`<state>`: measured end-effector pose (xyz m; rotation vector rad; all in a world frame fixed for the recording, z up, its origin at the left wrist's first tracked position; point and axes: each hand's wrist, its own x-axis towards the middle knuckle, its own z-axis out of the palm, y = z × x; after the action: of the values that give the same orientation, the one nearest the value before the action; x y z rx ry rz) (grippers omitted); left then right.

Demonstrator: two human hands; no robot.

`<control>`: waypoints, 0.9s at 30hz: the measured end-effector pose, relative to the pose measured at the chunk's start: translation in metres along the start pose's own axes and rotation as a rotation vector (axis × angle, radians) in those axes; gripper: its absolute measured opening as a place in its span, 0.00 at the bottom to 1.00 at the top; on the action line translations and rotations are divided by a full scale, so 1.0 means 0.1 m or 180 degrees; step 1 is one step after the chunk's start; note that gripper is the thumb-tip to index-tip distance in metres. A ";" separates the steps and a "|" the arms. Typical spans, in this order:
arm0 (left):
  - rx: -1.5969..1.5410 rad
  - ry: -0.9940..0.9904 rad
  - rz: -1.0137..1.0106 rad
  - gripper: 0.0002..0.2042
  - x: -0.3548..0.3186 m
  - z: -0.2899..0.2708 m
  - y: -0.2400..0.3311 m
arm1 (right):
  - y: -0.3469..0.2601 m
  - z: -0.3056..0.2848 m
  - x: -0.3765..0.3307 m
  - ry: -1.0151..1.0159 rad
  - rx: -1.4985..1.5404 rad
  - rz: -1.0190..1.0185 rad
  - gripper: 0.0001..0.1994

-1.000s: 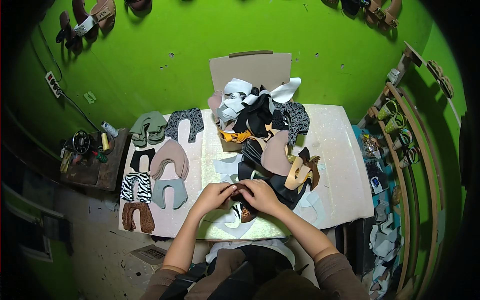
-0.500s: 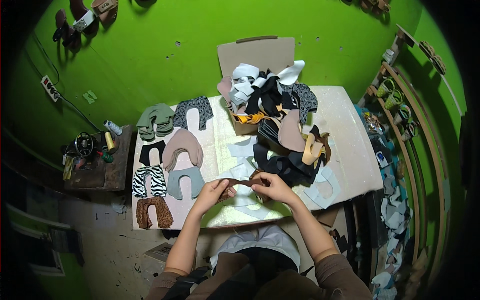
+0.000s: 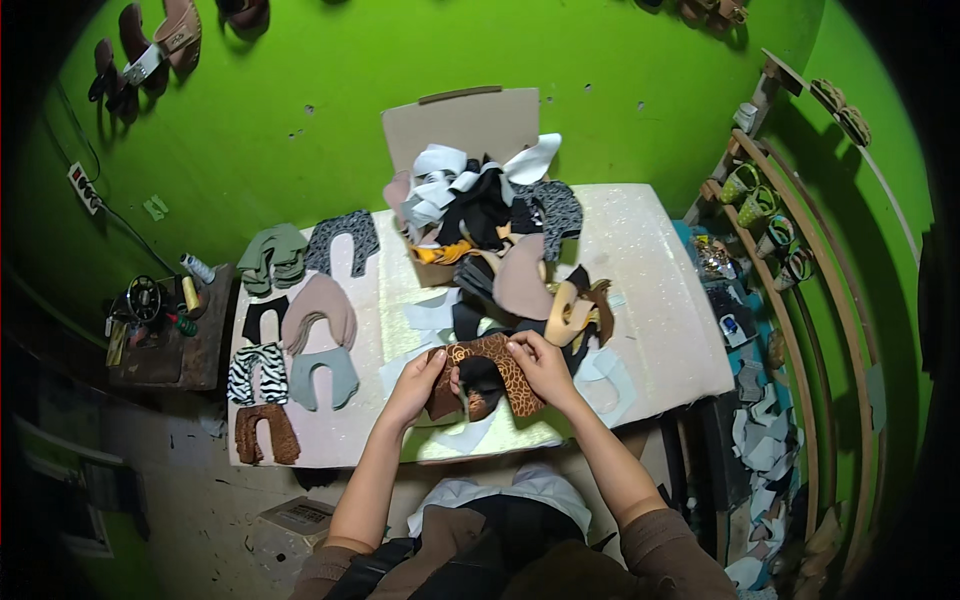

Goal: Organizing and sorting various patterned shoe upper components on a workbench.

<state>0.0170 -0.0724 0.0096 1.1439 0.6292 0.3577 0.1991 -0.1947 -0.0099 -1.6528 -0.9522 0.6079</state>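
Note:
Between my two hands a brown U-shaped cutout of patterned fabric [image 3: 513, 380] is spread above the table's front part. My left hand [image 3: 412, 388] pinches its left side, and my right hand [image 3: 543, 366] grips its upper right. A smaller bit of the same brown print hangs inside the curve, partly by my left fingers. To the left lie stacks of U-shaped cutouts: brown [image 3: 267, 437], zebra-striped [image 3: 244, 372], grey [image 3: 325, 382], pinkish beige [image 3: 318, 304], black [image 3: 262, 320], green [image 3: 273, 258] and grey-black patterned [image 3: 343, 238].
A cardboard box [image 3: 460, 122] heaped with scraps stands at the back of the table [image 3: 655, 300]; more pieces spill before it, including a mauve one [image 3: 523, 277]. Pale offcuts [image 3: 607, 385] lie at right. A small side table [image 3: 180, 355] is left, a wooden rack with sandals [image 3: 790, 265] right.
The brown cutout has been raised and unfolded from an edge-on strip, so its patterned U shape now faces me. The whole view has shifted slightly.

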 end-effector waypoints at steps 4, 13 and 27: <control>-0.0249 0.0007 0.0191 0.13 0.30 0.53 0.02 | 0.22 -0.69 0.25 0.0527 -0.1004 -0.0430 0.09; -0.0500 0.0056 0.0379 0.13 0.57 1.42 -0.05 | 0.71 -1.49 0.73 0.0215 -0.2337 -0.0887 0.15; -0.0747 0.0775 0.0751 0.13 0.63 1.74 -0.20 | -0.04 -2.16 0.54 -0.0773 -0.1011 -0.2009 0.08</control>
<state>0.1745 -0.1715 0.0206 0.9572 0.6460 0.7618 0.3977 -0.2669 0.0597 -1.4427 -1.7270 0.2301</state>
